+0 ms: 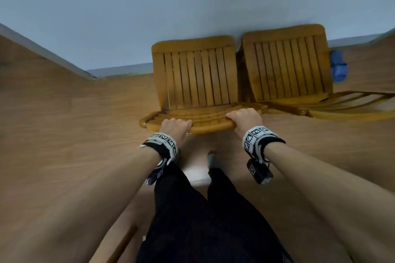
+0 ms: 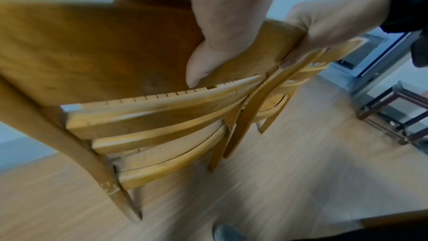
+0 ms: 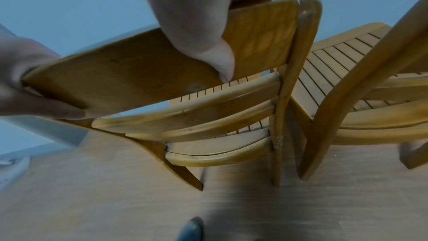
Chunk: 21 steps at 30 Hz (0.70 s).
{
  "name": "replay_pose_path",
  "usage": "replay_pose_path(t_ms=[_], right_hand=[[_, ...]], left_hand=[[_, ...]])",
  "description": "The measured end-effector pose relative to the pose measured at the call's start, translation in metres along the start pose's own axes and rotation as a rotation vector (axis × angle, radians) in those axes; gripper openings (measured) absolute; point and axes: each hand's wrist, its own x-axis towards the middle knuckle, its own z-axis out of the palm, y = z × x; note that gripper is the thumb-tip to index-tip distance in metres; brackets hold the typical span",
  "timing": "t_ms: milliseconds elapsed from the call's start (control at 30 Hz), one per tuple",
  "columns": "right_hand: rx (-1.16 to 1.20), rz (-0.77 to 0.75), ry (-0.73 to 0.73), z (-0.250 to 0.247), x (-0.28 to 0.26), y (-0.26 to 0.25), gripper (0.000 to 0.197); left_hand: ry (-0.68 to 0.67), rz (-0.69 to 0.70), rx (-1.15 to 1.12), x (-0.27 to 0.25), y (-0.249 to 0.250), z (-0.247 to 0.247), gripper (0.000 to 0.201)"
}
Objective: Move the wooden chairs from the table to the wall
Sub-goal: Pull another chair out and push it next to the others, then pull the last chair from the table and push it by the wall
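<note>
Head view showed the left hand [image 1: 175, 127] and right hand [image 1: 243, 119] curled round the top rail of a wooden chair [image 1: 197, 79] at the wall [image 1: 192, 2]. Its neighbour [image 1: 286, 64] stood just beside; a careless shove could knock them together.

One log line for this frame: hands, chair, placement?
left hand: grips top rail | right hand: grips top rail | held chair: facing wall | second chair: alongside, right

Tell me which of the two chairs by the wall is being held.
The left chair: the left hand and right hand both grip its top back rail. The right chair, beside it, is untouched.
</note>
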Motion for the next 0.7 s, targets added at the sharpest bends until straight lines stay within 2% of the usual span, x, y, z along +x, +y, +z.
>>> replay_pose_path(t_ms=[133, 233, 300, 433, 533, 600, 700], right_hand=[[0.028, -0.064, -0.065, -0.007, 0.005, 0.002, 0.048], [0.120, -0.168, -0.201, -0.025, 0.010, -0.011, 0.073], [0.167, -0.248, -0.244, -0.041, 0.013, -0.035, 0.083], [0.130, -0.380, -0.189, -0.074, 0.026, -0.106, 0.078], [-0.015, -0.488, -0.182, -0.086, 0.037, -0.172, 0.063], [-0.131, -0.551, -0.180, -0.088, 0.042, -0.220, 0.063], [-0.269, -0.651, -0.188, -0.095, 0.046, -0.306, 0.069]], left_hand=[[0.001, -0.054, -0.127, -0.005, -0.006, -0.001, 0.032], [0.021, -0.095, -0.252, -0.019, -0.018, -0.006, 0.019], [0.085, -0.144, -0.285, -0.034, -0.032, -0.007, 0.022], [0.167, -0.286, -0.382, -0.076, -0.073, 0.006, 0.059], [0.138, -0.423, -0.444, -0.123, -0.114, 0.033, 0.077], [0.104, -0.525, -0.517, -0.162, -0.143, 0.056, 0.084], [0.101, -0.692, -0.602, -0.233, -0.188, 0.089, 0.081]])
